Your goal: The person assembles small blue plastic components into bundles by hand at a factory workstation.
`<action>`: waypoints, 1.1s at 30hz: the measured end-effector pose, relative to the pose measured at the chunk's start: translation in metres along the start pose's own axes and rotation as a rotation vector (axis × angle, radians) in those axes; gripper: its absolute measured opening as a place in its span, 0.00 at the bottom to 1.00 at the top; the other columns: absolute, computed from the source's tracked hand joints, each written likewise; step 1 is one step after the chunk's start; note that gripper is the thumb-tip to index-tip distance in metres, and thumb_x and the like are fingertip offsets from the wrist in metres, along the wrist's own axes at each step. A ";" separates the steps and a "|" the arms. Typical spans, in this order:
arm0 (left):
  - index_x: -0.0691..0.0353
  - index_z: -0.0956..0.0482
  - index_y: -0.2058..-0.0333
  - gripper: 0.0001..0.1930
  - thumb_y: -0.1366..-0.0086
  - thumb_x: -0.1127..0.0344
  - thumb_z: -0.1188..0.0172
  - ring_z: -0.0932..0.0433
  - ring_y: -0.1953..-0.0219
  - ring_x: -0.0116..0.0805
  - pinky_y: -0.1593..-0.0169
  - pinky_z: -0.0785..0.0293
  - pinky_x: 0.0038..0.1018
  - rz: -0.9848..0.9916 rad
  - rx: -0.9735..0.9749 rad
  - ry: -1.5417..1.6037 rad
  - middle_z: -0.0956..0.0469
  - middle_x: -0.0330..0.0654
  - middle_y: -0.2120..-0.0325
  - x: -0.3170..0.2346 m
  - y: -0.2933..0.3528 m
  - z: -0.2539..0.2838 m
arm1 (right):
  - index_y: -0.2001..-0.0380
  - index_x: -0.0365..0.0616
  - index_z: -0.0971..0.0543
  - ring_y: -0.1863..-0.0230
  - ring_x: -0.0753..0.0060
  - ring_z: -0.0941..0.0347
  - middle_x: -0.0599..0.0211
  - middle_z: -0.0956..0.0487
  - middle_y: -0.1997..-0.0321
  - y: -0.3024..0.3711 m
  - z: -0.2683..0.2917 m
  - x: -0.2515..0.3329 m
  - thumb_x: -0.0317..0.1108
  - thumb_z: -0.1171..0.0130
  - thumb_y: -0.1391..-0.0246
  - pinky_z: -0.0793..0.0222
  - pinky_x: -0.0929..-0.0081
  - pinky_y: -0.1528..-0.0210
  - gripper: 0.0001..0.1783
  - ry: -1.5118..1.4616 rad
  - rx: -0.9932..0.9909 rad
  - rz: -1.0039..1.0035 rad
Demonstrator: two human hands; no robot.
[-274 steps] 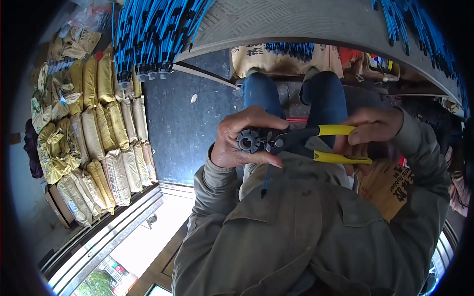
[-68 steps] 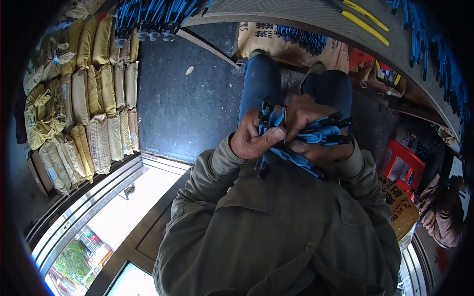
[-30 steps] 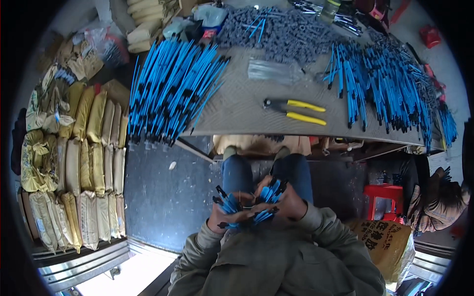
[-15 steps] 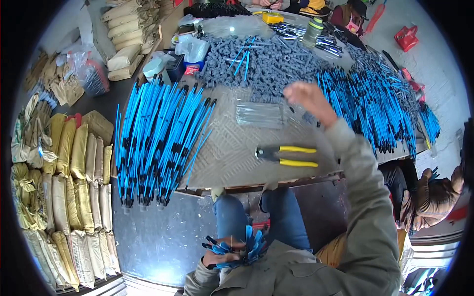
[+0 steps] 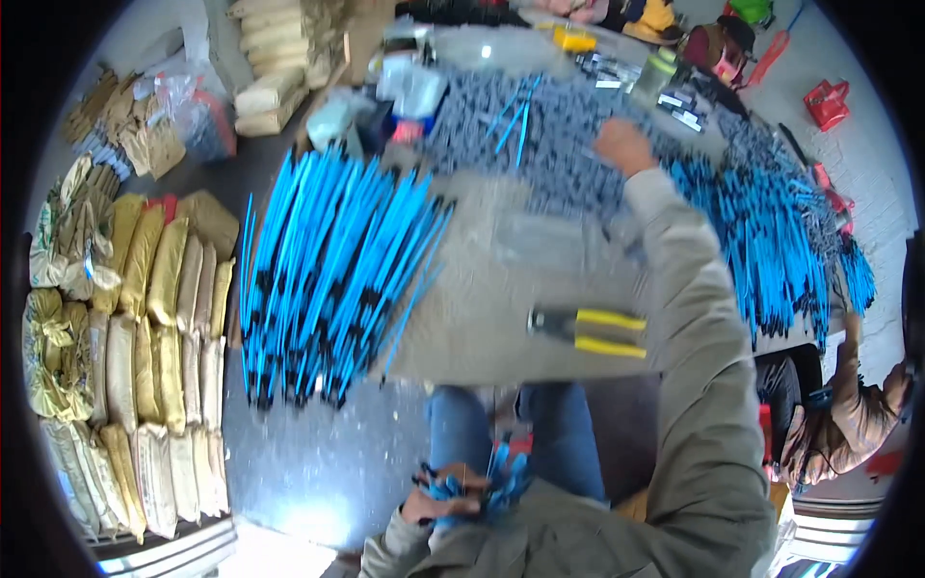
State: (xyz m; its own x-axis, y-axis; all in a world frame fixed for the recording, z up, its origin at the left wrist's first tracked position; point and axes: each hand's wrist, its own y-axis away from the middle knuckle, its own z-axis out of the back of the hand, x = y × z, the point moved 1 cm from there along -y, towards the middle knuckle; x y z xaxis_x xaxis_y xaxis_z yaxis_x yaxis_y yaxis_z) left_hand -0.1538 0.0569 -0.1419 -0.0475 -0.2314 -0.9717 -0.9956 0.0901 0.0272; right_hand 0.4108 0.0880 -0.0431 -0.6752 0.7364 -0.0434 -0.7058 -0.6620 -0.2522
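Low over my lap, my left hand (image 5: 445, 499) is closed around a bunch of blue strips with black ends (image 5: 503, 482). My right arm stretches far across the table, and my right hand (image 5: 624, 146) is over the right part of a heap of small grey plastic parts (image 5: 568, 116). Its fingers look curled but are smeared by motion, so whether they hold anything cannot be told. Nearer on the table lie cutting pliers with yellow handles (image 5: 609, 333) and a flat clear plastic packet (image 5: 541, 241).
Long blue strips with black ends (image 5: 332, 260) are piled at the table's left, overhanging its edge. More blue strips (image 5: 771, 250) lie at the right. Filled sacks (image 5: 145, 356) stack along the left. A co-worker (image 5: 843, 424) sits at the right; others are at the far side.
My right hand has moved farther out, from above the near right edge of the grey heap to over it. The view has shifted slightly; my left hand still grips the blue strips.
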 end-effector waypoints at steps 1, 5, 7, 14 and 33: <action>0.69 0.26 0.70 0.17 0.45 0.58 0.39 0.31 0.74 0.36 0.71 0.39 0.30 -0.113 -0.104 -0.039 0.28 0.44 0.76 0.000 0.002 -0.008 | 0.68 0.43 0.22 0.60 0.48 0.27 0.52 0.22 0.63 0.014 0.014 -0.008 0.40 0.49 0.52 0.31 0.60 0.60 0.13 -0.014 -0.062 0.069; 0.70 0.25 0.58 0.23 0.46 0.57 0.38 0.32 0.80 0.36 0.74 0.36 0.30 -0.299 -0.284 -0.186 0.28 0.46 0.79 -0.002 0.002 -0.021 | 0.66 0.40 0.24 0.72 0.82 0.34 0.72 0.25 0.71 0.101 0.078 0.014 0.32 0.46 0.49 0.37 0.81 0.69 0.09 -1.162 0.141 0.512; 0.71 0.25 0.58 0.23 0.48 0.59 0.35 0.30 0.79 0.34 0.75 0.34 0.29 -0.350 -0.163 -0.215 0.27 0.49 0.78 0.006 0.001 -0.017 | 0.58 0.40 0.27 0.71 0.83 0.32 0.69 0.25 0.69 0.205 0.107 0.077 0.32 0.48 0.47 0.36 0.84 0.67 0.14 -1.347 0.291 0.324; 0.66 0.20 0.63 0.20 0.59 0.75 0.28 0.24 0.66 0.34 0.61 0.29 0.27 -0.230 -0.105 0.062 0.21 0.45 0.67 -0.026 0.002 -0.061 | 0.42 0.44 0.43 0.66 0.66 0.26 0.57 0.24 0.70 0.403 0.094 0.139 0.28 0.36 0.56 0.30 0.74 0.68 0.38 -2.182 0.554 0.370; 0.71 0.23 0.64 0.15 0.51 0.71 0.34 0.23 0.70 0.35 0.65 0.27 0.29 -0.247 -0.513 0.028 0.22 0.48 0.69 -0.022 0.012 -0.111 | 0.42 0.39 0.41 0.53 0.69 0.30 0.55 0.32 0.48 0.507 0.076 0.114 0.37 0.33 0.54 0.33 0.73 0.54 0.39 -2.077 0.767 -0.096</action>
State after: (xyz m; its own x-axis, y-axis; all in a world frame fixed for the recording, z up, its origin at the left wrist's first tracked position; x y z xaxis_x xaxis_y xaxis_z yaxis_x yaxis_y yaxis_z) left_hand -0.1742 -0.0443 -0.0944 0.1962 -0.2122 -0.9573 -0.8892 -0.4500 -0.0825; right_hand -0.0404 -0.1748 -0.1023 0.5119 -0.0362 0.8583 -0.3142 -0.9378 0.1478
